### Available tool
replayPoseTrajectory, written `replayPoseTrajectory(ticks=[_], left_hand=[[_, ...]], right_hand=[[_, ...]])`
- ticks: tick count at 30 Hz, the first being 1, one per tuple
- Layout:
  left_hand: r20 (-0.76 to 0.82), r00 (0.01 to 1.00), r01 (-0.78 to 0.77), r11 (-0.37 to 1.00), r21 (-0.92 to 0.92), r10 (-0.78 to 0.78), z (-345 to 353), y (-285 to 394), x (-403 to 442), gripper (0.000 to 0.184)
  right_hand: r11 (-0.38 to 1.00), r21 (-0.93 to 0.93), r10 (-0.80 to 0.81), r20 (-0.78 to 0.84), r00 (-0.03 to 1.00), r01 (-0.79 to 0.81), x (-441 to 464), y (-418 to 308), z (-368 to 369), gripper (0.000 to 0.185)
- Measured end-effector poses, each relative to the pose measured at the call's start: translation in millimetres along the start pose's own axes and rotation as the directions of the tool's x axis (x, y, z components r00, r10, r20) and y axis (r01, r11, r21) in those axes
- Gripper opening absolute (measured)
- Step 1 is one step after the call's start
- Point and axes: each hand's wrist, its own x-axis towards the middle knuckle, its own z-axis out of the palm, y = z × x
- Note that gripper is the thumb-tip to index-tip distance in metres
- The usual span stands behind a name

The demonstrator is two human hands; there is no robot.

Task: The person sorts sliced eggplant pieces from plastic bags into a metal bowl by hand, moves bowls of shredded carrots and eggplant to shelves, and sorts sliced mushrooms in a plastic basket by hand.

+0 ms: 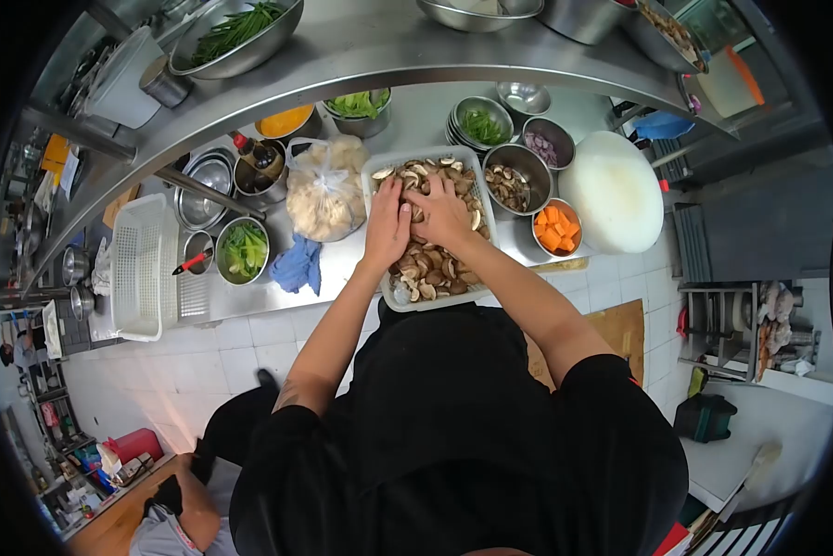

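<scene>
A white plastic basket (487, 199) full of cut brown mushrooms (435, 269) sits at the counter's front edge, against my body. My left hand (388, 227) lies on the mushrooms near the basket's left side, fingers stretched forward. Beside it, my right hand (441, 215) rests on the same heap with its fingers spread; the fingertips of both hands are partly hidden among the pieces. Neither hand visibly grips anything. To the right of the basket stands a metal pot (518, 178) with more cut mushrooms.
Left of the basket are a tied bag of pale pieces (326, 190), a blue cloth (297, 265) and a bowl of green vegetables (243, 250). Orange chunks (556, 228) and a round white board (613, 193) lie right. A metal shelf (416, 74) spans above. Another person (189, 510) is behind, lower left.
</scene>
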Motion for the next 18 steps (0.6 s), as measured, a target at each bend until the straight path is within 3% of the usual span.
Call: replayPoseTrajectory(ticks=[3, 6, 8, 13, 15, 17, 18], left_hand=[[0.034, 0.999, 0.024, 0.995, 0.1, -0.027, 1.9, 2.9, 7.8, 0.048], [0.01, 0.997, 0.073, 0.995, -0.067, -0.072, -0.5, -0.3, 16.3, 0.043], [-0.064, 0.987, 0.127, 0.963, -0.238, -0.146, 1.2, -5.4, 15.2, 0.041], [-0.129, 0.989, 0.065, 0.997, -0.052, -0.071, 8.2, 0.0, 18.5, 0.038], [-0.155, 0.985, 0.057, 0.995, -0.085, -0.07, 8.3, -2.0, 20.5, 0.037], [-0.167, 0.979, 0.09, 0.983, -0.16, -0.117, 6.8, -4.6, 18.0, 0.036], [-0.185, 0.972, 0.105, 0.971, -0.216, -0.146, 4.8, -7.2, 16.9, 0.034]], right_hand=[[1.0, 0.016, -0.001, -0.053, 0.999, 0.002, 0.4, 5.8, 1.5, 0.053], [0.984, 0.166, -0.035, -0.158, 0.987, 0.061, -4.7, 7.6, -9.8, 0.051], [0.983, 0.172, -0.034, -0.167, 0.985, 0.063, -2.9, 8.6, -12.9, 0.049], [0.968, 0.24, 0.068, -0.001, 0.998, -0.066, 3.6, 13.3, -18.5, 0.045], [0.955, 0.295, 0.049, -0.037, 0.998, -0.036, 4.2, 20.9, -17.0, 0.041], [0.917, 0.386, -0.004, -0.249, 0.968, 0.103, 6.7, 23.9, -19.4, 0.036], [0.897, 0.432, 0.027, -0.262, 0.965, 0.092, 9.4, 22.1, -21.6, 0.031]])
